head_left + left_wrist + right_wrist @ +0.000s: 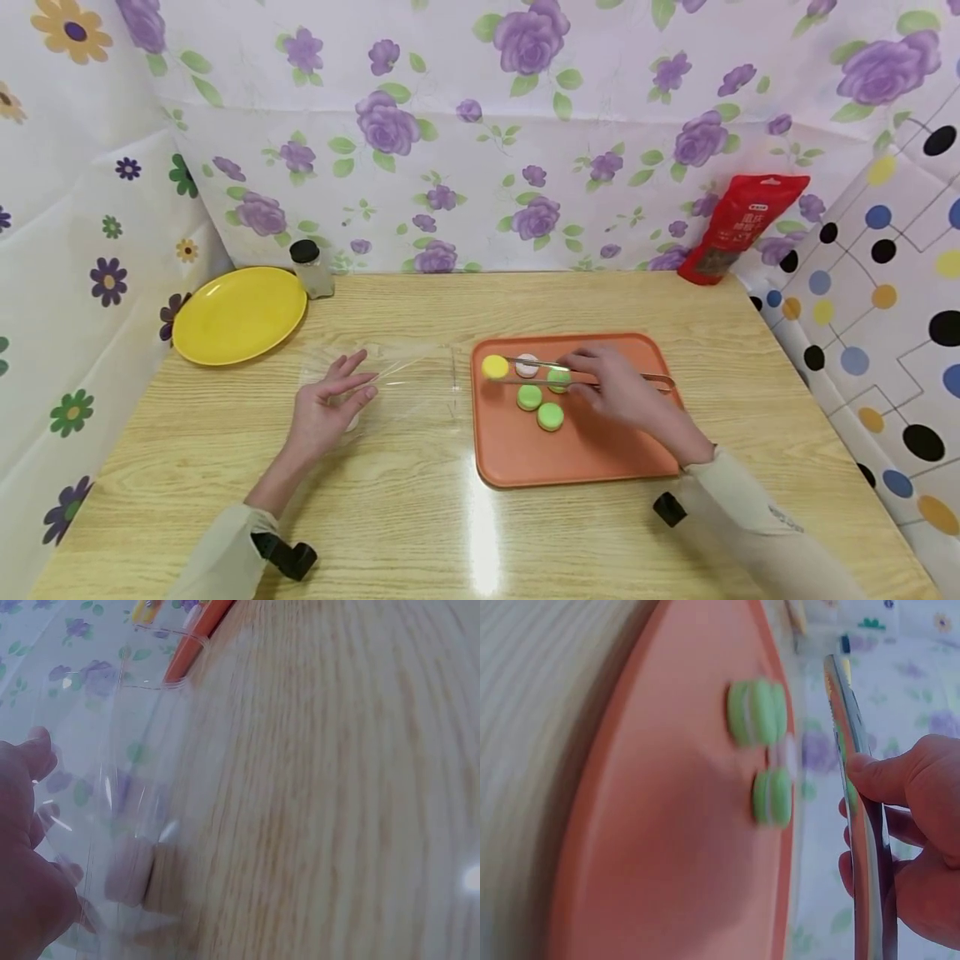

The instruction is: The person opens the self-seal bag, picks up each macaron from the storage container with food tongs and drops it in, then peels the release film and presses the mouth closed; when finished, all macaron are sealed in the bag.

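My left hand (326, 408) holds a clear plastic box (420, 392) lying on the table, fingers and thumb at its upper side. Inside its left end sits a pale macaron (130, 871), mostly hidden by the hand in the head view. My right hand (611, 387) grips metal tongs (866, 847) above the orange tray (577, 458). Between the tong tips is a yellow macaron (495, 367), at the tray's left side. A whitish macaron (527, 365) and several green macarons (551, 417) lie on the tray, one of them partly behind the tongs.
A yellow plate (240, 317) leans at the back left beside a black-capped jar (313, 271). At the back right a red pouch (738, 225) stands against the flowered cloth. Patterned cloth walls bound the wooden table on the left, back and right.
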Motion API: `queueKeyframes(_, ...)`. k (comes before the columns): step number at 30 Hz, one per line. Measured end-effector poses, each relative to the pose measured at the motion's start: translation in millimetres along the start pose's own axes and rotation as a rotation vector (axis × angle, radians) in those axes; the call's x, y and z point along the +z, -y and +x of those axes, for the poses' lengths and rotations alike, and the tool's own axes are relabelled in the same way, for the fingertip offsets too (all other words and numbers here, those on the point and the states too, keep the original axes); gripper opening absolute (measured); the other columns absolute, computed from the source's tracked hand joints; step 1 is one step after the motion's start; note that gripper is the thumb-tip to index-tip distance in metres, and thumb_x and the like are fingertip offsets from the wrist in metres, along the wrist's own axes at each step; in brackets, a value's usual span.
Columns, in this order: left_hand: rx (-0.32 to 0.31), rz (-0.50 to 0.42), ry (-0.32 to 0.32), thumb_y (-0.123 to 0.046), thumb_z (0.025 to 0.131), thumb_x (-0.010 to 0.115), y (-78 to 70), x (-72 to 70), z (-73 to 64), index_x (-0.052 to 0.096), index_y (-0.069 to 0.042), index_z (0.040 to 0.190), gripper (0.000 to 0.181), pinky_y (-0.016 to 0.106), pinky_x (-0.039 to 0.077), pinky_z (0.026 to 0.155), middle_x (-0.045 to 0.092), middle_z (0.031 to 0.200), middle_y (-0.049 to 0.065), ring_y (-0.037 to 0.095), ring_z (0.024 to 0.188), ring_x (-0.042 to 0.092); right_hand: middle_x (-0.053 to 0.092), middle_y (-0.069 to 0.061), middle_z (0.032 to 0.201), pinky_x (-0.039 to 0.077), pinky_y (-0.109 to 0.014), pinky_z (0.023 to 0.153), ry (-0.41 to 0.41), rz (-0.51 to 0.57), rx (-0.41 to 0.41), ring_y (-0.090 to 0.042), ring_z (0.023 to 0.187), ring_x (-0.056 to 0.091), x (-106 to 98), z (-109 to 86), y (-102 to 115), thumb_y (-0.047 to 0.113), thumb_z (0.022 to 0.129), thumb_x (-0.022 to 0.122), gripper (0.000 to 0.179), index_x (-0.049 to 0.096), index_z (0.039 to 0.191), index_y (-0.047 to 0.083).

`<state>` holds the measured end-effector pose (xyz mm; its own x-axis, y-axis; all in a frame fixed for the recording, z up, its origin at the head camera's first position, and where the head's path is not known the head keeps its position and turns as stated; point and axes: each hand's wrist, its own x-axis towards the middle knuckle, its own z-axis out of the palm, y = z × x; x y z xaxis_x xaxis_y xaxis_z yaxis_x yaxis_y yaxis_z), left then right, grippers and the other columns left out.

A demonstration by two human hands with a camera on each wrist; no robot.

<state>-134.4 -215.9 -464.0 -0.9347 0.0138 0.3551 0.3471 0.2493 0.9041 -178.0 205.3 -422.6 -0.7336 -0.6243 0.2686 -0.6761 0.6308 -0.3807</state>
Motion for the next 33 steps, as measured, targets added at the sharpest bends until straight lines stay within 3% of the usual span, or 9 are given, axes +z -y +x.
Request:
queueKeyframes(6,-0.008,-0.043,-0.001,0.013,0.086,0.071,1.6,3.0,-0.2,0.070,0.016,0.102,0.016,0.016,0.033,0.108,0.056,0.132,0.030,0.052,0.139,0.031,0.066,-0.014,0.111,0.050,-0.050,0.084,0.044,0.029,-0.078,-0.033,0.098,0.060,15,23.0,19,0.002,0.089,0.075,0.035,0.068,0.123,0.000)
queueKeyframes(11,0.008,-0.044,-0.010,0.014,0.084,0.072,1.8,4.8,-0.5,0.070,0.017,0.100,0.016,0.017,0.038,0.105,0.063,0.120,0.031,0.049,0.133,0.041,0.066,-0.014,0.108,0.049,-0.049,0.086,0.089,0.046,-0.127,-0.031,0.093,0.060,30,43.4,32,0.003,0.090,0.075,0.031,0.068,0.120,0.000)
queueKeyframes(15,0.035,-0.029,-0.026,0.016,0.084,0.072,2.6,6.1,-0.6,0.070,0.017,0.098,0.015,0.019,0.047,0.096,0.065,0.114,0.032,0.023,0.127,0.053,0.066,-0.012,0.111,0.049,-0.047,0.089,0.120,-0.002,-0.149,-0.029,0.098,0.061,42,59.7,42,0.006,0.092,0.073,0.031,0.068,0.122,0.000)
queueKeyframes(19,0.047,-0.022,-0.052,0.017,0.083,0.071,4.4,6.7,-0.2,0.070,0.018,0.097,0.014,0.018,0.052,0.088,0.066,0.110,0.034,0.001,0.118,0.055,0.065,-0.014,0.112,0.047,-0.048,0.093,0.137,-0.008,-0.171,-0.030,0.103,0.060,53,74.6,55,0.004,0.092,0.071,0.030,0.068,0.122,-0.001)
queueKeyframes(23,0.047,-0.016,-0.068,0.016,0.084,0.072,3.7,7.1,0.0,0.071,0.016,0.097,0.013,0.018,0.051,0.088,0.068,0.107,0.031,0.001,0.115,0.057,0.063,-0.015,0.109,0.046,-0.045,0.091,0.154,0.009,-0.165,-0.030,0.098,0.059,63,87.1,68,0.001,0.092,0.070,0.029,0.068,0.121,-0.002)
queueKeyframes(28,0.055,-0.030,-0.071,0.017,0.083,0.072,5.2,7.0,-0.8,0.071,0.016,0.097,0.014,0.018,0.045,0.098,0.068,0.106,0.031,0.004,0.116,0.058,0.064,-0.014,0.107,0.046,-0.039,0.081,0.161,-0.031,-0.170,-0.028,0.090,0.059,78,100.6,81,0.005,0.092,0.073,0.029,0.068,0.120,0.000)
queueKeyframes(33,0.049,-0.034,-0.063,0.016,0.083,0.072,4.4,6.8,-1.6,0.072,0.015,0.098,0.015,0.018,0.043,0.102,0.068,0.108,0.030,0.004,0.118,0.056,0.066,-0.016,0.109,0.048,-0.040,0.081,0.145,-0.013,-0.173,-0.031,0.092,0.058,89,110.2,90,0.006,0.092,0.073,0.029,0.067,0.120,-0.001)
